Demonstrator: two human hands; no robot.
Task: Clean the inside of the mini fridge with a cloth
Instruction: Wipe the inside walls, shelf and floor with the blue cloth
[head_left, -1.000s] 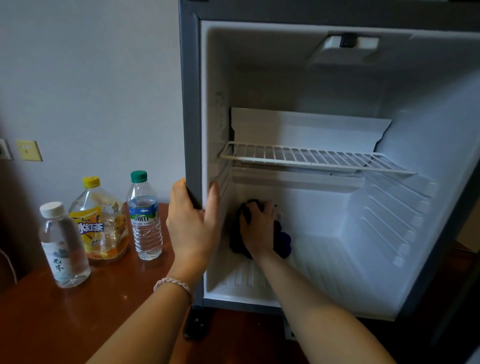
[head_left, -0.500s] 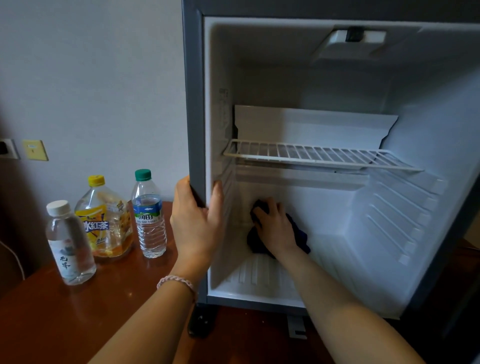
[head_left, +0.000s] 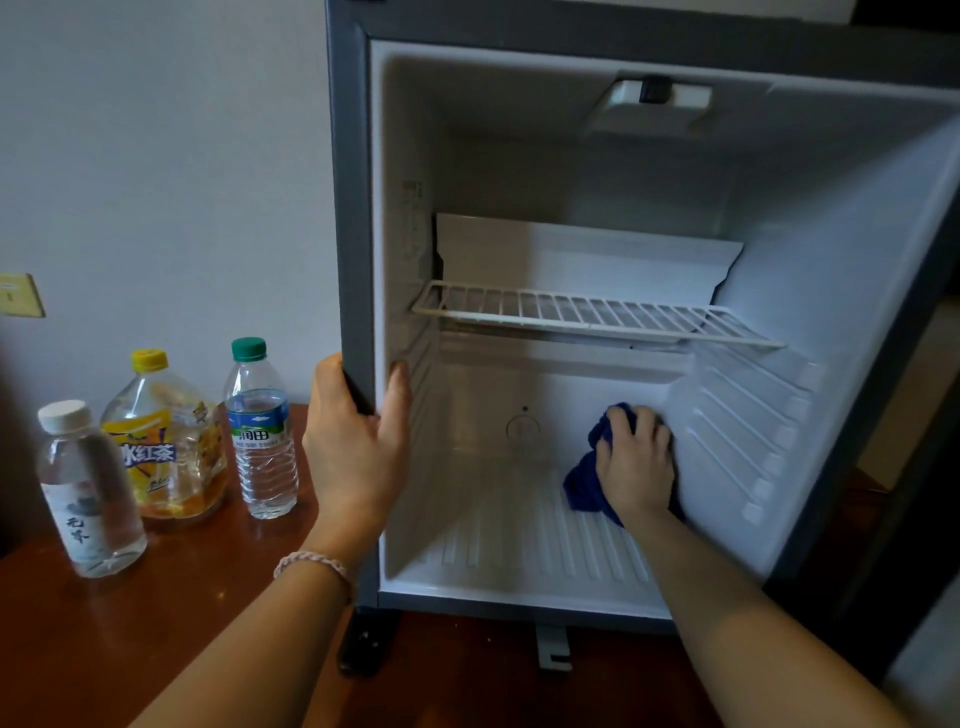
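Note:
The mini fridge (head_left: 353, 208) stands open on a wooden surface, its white inside bare except for one wire shelf (head_left: 587, 312). My right hand (head_left: 636, 462) is deep in the lower compartment and holds a dark blue cloth (head_left: 584, 483) against the back wall, near the right rear corner. The cloth bunches out below and left of my fingers. My left hand (head_left: 358, 441) grips the fridge's left front edge, thumb outside and fingers inside the frame.
Three bottles stand left of the fridge on the wooden top (head_left: 104, 649): a white-capped one (head_left: 88, 488), a yellow-capped tea bottle (head_left: 166, 441) and a green-capped water bottle (head_left: 260, 431). A wall (head_left: 156, 156) with a yellow switch plate (head_left: 21, 296) is behind them.
My right hand has wiped the cloth from the lower left of the back wall across to the right rear corner. My left hand has kept its grip on the fridge edge.

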